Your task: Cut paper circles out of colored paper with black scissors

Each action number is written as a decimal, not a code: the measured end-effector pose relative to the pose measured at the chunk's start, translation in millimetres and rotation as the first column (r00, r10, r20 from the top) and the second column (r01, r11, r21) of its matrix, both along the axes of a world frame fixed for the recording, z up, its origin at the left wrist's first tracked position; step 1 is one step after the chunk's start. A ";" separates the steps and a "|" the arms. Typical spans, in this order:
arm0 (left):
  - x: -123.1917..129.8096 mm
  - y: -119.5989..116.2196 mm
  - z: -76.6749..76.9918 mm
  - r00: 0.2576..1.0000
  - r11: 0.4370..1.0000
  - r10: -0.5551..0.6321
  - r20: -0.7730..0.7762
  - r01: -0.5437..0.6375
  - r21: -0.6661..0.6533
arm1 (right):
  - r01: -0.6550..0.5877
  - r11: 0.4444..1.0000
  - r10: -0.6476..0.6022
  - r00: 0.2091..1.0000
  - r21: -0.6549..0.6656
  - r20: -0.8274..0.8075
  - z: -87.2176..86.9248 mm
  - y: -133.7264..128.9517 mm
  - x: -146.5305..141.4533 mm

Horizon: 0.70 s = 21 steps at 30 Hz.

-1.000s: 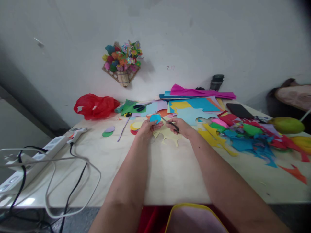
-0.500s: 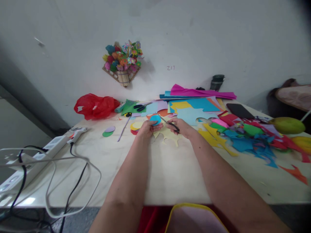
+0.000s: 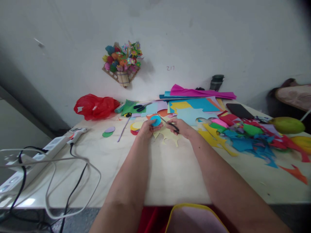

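A round piece of blue paper (image 3: pixel 155 120) is pinched in my left hand (image 3: pixel 147 128), with the thumb on top of it. My right hand (image 3: pixel 181 127) is closed around black-handled scissors (image 3: pixel 174 127), whose blades point toward the blue circle's upper right edge. Whether the blades touch the paper I cannot tell. Under and between both hands lies a pale yellow paper scrap (image 3: pixel 170 138) with curved cut-outs. Just left of my left hand, yellow paper circles (image 3: pixel 136 125) overlap a red one (image 3: pixel 134 132).
Paper scraps (image 3: pixel 252 142) pile up on the right. Coloured sheets (image 3: pixel 194 110) and a second pair of scissors (image 3: pixel 141 107) lie at the back. A red plastic bag (image 3: pixel 94 106) sits back left, and a power strip (image 3: pixel 54 144) with loose cables occupies the left edge.
The blue paper circle has turned or shifted very slightly in my left hand. My right hand and the scissors have stayed almost in place.
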<state>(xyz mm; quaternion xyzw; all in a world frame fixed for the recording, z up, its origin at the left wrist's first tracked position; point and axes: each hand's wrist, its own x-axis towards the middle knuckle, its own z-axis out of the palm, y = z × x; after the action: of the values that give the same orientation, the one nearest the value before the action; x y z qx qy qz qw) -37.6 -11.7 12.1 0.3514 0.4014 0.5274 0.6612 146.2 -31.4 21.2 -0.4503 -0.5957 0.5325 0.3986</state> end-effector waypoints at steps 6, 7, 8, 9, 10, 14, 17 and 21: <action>1.4 2.9 -5.5 0.998 0.995 0.058 -0.014 -0.056 0.078 | 0.001 1.000 -0.001 1.000 -0.001 0.019 3.8 -3.1 0.0; 1.6 3.3 -6.1 0.998 0.994 0.060 -0.014 -0.058 0.091 | -0.004 1.000 0.004 1.000 0.000 0.017 4.4 -3.6 0.1; 1.6 3.5 -6.5 0.998 0.993 0.061 -0.014 -0.059 0.103 | -0.011 1.000 0.011 1.000 -0.001 0.014 4.9 -4.2 0.4; 1.6 3.5 -6.6 0.998 0.992 0.062 -0.015 -0.060 0.113 | -0.016 1.000 0.016 1.000 -0.003 0.011 5.1 -4.5 0.6; 1.6 3.4 -6.6 0.998 0.991 0.065 -0.017 -0.062 0.121 | -0.020 1.000 0.020 1.000 -0.005 0.008 5.2 -4.7 0.8; 1.7 2.5 -6.2 0.997 0.988 0.070 -0.027 -0.066 0.142 | -0.038 0.999 0.038 0.999 -0.019 -0.006 3.8 -3.6 0.9; 2.5 2.5 -6.6 0.997 0.987 0.064 -0.031 -0.059 0.149 | -0.055 0.998 0.055 0.998 -0.020 -0.009 2.7 -2.7 0.4; 4.1 1.9 -6.9 0.998 0.988 0.046 -0.052 -0.038 0.151 | -0.055 0.998 0.055 0.998 -0.010 -0.017 2.8 -3.1 -0.3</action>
<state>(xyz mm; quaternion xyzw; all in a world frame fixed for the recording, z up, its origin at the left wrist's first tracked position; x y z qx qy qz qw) -33.5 -9.8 5.1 0.4061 0.3861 0.5601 0.6102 146.0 -34.6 23.9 -0.4314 -0.6018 0.5501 0.3862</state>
